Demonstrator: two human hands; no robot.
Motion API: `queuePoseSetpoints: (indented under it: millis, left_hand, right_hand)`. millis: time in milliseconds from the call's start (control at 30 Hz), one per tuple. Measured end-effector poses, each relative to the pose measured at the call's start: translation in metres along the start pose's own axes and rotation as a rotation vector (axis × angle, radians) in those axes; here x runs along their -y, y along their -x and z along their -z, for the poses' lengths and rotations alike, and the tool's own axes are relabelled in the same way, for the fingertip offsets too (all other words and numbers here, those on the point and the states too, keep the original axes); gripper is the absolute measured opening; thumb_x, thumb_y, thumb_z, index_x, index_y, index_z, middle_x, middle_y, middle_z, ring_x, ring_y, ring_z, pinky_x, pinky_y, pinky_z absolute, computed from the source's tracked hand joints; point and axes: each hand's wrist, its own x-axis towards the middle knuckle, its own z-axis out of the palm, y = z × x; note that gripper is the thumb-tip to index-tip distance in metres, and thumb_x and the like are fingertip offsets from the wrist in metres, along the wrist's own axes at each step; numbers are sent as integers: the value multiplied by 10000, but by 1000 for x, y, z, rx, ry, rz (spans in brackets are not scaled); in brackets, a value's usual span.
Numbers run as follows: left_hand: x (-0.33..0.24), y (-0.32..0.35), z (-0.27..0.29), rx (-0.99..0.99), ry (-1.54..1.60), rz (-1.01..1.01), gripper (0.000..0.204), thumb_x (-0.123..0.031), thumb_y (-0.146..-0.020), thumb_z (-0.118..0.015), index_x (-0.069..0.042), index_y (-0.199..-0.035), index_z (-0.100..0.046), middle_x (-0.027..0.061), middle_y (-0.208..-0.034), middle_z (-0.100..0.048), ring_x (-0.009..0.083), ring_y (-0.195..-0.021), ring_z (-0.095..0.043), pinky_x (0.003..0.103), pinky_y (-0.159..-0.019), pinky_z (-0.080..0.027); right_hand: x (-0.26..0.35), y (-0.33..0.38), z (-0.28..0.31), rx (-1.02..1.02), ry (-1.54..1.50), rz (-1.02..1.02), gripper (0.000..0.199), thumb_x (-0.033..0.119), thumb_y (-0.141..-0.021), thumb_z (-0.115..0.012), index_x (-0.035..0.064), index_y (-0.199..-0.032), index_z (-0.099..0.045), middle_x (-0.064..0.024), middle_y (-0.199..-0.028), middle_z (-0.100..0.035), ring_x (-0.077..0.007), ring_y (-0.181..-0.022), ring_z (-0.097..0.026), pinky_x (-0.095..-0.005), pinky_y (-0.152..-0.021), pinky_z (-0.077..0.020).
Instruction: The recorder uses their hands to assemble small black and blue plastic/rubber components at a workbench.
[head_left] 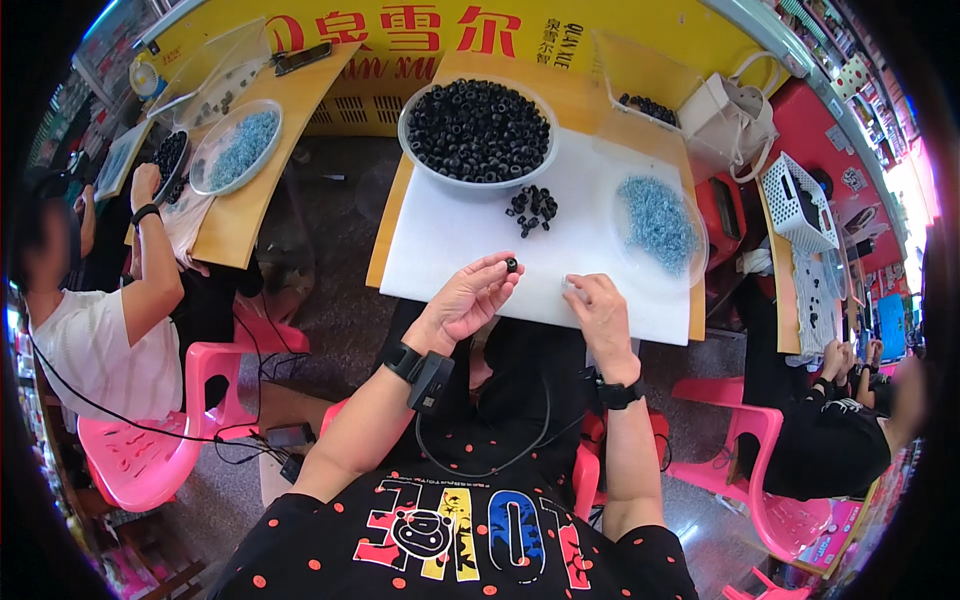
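Note:
My left hand (470, 297) is over the front edge of a white board, with a small black round part (512, 265) held between thumb and fingertips. A pale opening shows in that part's face. My right hand (602, 318) is pinched closed at the board's front edge, apart from the left; a small pale bit seems to be at its fingertips, too small to name. Beyond them lies a loose pile of the same black parts (532, 209). Behind that, a white round basin (404, 135) is heaped with more of them. To the right, light-blue translucent small pieces (655, 225) fill a shallow clear tray.
The white board (440, 235) covers a wooden table. At its far right stand a clear bin of black parts (648, 108) and a cream handbag (730, 125). Co-workers sit left (105, 340) and right (830, 440) on pink chairs (140, 450), at tables with similar parts.

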Motion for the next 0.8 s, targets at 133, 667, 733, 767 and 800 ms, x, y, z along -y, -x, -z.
queuePoseSetpoints:
  millis: [133,667,733,767,800]
  left_hand:
    - [-11,-16,6,71,-3,-20,263,-67,-976,-630,-24,-1228,-566,130,-1104,-670,163,-933,-702,242,-814,-618]
    - [-9,-16,20,178,-40,-38,241,-119,-988,-626,-58,-1221,-605,98,-1118,-672,167,-952,-666,327,-866,-576]
    - [-7,-16,18,173,-48,-40,240,-128,-991,-625,-59,-1220,-605,97,-1119,-670,166,-953,-663,331,-872,-573]
    - [-8,-16,16,173,-55,-40,240,-133,-992,-625,-59,-1220,-605,96,-1119,-669,165,-954,-661,333,-875,-571]
    - [-8,-15,16,165,-56,-45,237,-132,-994,-621,-58,-1219,-605,96,-1119,-668,165,-954,-660,332,-873,-572]
  right_hand:
    - [-2,-13,-9,38,50,-11,142,68,-847,-702,2,-971,-691,-147,-921,-652,-310,-811,-664,-375,-752,-534]
    - [-28,-143,-20,-184,317,159,115,97,-871,-662,7,-925,-710,-185,-897,-696,-365,-831,-679,-422,-747,-543]
    - [-27,-132,-23,-48,222,116,127,102,-869,-671,12,-950,-707,-178,-903,-697,-349,-829,-682,-410,-743,-542]
    - [-22,-128,-25,13,179,92,132,95,-863,-678,13,-962,-703,-175,-905,-696,-342,-828,-683,-407,-740,-541]
    - [-16,-123,-28,73,136,68,140,88,-857,-685,13,-974,-700,-172,-908,-696,-336,-827,-684,-403,-738,-540]
